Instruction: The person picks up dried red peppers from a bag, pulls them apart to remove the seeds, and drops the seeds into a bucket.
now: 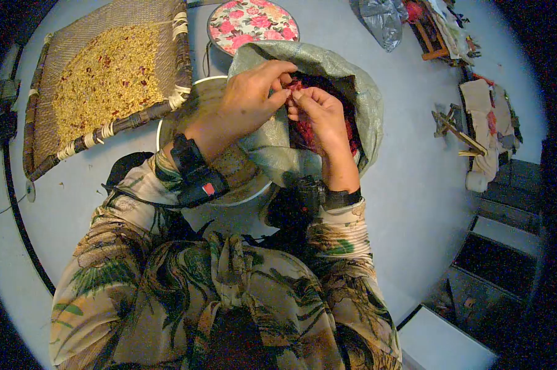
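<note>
Over the mouth of a pale green woven sack (366, 117), my left hand (254, 92) and my right hand (320, 114) meet with fingertips pinched. Between them is a small red piece that looks like a dried chili (295, 86), mostly covered by the fingers. Inside the sack lie more dark red, wrinkled dried chilies (304, 132). Under my left forearm stands a round white-rimmed container (257, 196), its contents largely hidden by the arm and sack.
At the upper left, a woven tray (99, 132) with a dark frame holds yellow seeds (109, 74) flecked red. A floral round stool (254, 24) stands behind the sack. A grey plastic bag (380, 21), wooden stands (460, 132) and dark steps (500, 240) are at right.
</note>
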Demonstrator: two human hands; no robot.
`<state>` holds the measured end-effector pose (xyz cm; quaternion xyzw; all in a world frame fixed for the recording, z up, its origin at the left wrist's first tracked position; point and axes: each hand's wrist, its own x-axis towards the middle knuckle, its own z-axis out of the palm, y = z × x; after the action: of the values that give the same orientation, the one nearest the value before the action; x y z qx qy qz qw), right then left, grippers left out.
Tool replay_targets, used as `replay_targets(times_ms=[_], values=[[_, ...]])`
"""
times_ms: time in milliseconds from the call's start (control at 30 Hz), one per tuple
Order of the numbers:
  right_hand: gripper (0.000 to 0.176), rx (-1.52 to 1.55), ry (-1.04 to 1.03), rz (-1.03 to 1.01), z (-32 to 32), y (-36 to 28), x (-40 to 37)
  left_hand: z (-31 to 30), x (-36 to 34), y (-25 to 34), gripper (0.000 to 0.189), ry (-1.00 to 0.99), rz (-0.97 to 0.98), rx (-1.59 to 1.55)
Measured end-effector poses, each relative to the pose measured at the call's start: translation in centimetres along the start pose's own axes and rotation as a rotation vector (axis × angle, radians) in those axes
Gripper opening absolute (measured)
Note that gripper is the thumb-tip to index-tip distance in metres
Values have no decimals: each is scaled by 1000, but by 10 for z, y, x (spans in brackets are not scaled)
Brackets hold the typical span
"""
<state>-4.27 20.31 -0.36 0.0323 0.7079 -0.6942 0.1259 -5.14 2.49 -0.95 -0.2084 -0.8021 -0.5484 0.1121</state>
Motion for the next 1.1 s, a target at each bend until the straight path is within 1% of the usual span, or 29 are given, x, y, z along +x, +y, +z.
replay_targets(times_ms=[133, 233, 333, 433, 533, 633, 733, 833, 933, 1033, 1100], values=[[18, -21, -47, 39, -3, -4, 0, 1, 1, -3, 34, 19, 124, 62], [18, -51, -93, 3, -6, -6, 0, -2, 1, -1, 34, -9, 139, 29], [17, 5, -133, -7, -9, -5, 1, -6, 2, 3, 35, -38, 107, 12], [18, 35, -133, 12, -8, -8, -1, -4, 2, 1, 35, -17, 119, 31], [18, 33, -126, 31, -8, -8, 0, -4, 2, 1, 36, -50, 22, -2], [18, 23, -139, 34, -10, -7, 2, -3, 1, -1, 44, -100, -67, -9], [17, 24, -129, 66, -9, -12, -1, -2, 1, -1, 38, -33, -15, 13], [19, -80, -47, -4, -4, -12, -3, 3, 2, -6, 39, -29, -123, -110], [20, -250, -8, -132, 3, -14, -8, -1, -1, -1, 41, -13, -104, -62], [19, -333, 38, -119, 3, -10, -7, -2, -1, 1, 42, -79, -168, -142], [19, -346, 69, -183, 0, -2, -8, -5, -3, 9, 43, -132, -225, -145]])
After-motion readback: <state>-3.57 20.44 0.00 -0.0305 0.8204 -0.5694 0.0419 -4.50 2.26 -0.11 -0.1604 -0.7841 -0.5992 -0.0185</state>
